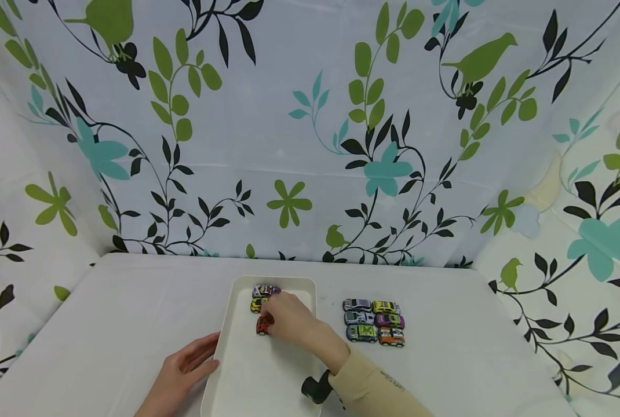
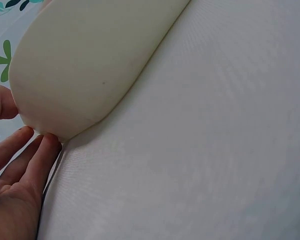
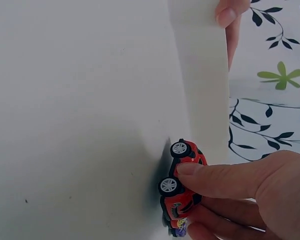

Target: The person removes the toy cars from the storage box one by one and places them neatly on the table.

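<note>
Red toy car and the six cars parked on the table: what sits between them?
In the head view, the right hand gripping the red toy car, the white tray's rim, then bare tablecloth before the six cars.

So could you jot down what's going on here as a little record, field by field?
Setting: white table with floral curtains behind
Tray: white tray on the table, holding three toy cars in a column
Right hand: pinches the red toy car inside the tray
Left hand: fingers touch the tray's left edge
Other cars in tray: a yellow car and a purple-and-white car beyond the red one
Cars outside tray: group of six cars in two columns, on the table right of the tray
</note>
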{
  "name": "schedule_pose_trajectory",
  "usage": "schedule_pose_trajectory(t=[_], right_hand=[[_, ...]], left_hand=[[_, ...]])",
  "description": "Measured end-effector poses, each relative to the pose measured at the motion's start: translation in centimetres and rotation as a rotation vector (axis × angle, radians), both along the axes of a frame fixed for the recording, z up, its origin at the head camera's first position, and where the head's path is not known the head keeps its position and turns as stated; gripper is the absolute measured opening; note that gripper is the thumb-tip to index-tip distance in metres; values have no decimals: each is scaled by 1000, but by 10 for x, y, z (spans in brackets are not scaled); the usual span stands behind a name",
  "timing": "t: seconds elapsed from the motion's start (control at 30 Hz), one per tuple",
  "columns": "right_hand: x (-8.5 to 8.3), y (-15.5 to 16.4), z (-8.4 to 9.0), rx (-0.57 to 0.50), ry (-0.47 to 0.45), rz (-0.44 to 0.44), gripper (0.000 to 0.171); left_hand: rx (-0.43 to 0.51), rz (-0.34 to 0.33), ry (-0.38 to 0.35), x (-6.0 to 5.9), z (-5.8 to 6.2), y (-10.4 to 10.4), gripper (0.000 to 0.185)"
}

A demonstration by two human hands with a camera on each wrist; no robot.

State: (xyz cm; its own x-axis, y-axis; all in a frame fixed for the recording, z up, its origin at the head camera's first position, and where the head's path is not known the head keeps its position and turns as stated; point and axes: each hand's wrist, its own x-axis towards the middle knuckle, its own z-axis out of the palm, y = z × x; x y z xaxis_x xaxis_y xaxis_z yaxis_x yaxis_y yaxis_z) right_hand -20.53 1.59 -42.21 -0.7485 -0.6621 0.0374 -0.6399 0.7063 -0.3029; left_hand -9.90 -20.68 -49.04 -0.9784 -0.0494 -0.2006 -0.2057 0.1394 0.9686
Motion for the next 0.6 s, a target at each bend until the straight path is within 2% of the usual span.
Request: schedule_pose_trajectory(t=[0.27,0.6], right_hand=[[3,21,1,-49,51,-1,15],[6,53,13,-120,24,-16,18]], left_hand=[[8,-6,-9,0,1,0,59],[-1,-1,-22,0,-3,0,60]])
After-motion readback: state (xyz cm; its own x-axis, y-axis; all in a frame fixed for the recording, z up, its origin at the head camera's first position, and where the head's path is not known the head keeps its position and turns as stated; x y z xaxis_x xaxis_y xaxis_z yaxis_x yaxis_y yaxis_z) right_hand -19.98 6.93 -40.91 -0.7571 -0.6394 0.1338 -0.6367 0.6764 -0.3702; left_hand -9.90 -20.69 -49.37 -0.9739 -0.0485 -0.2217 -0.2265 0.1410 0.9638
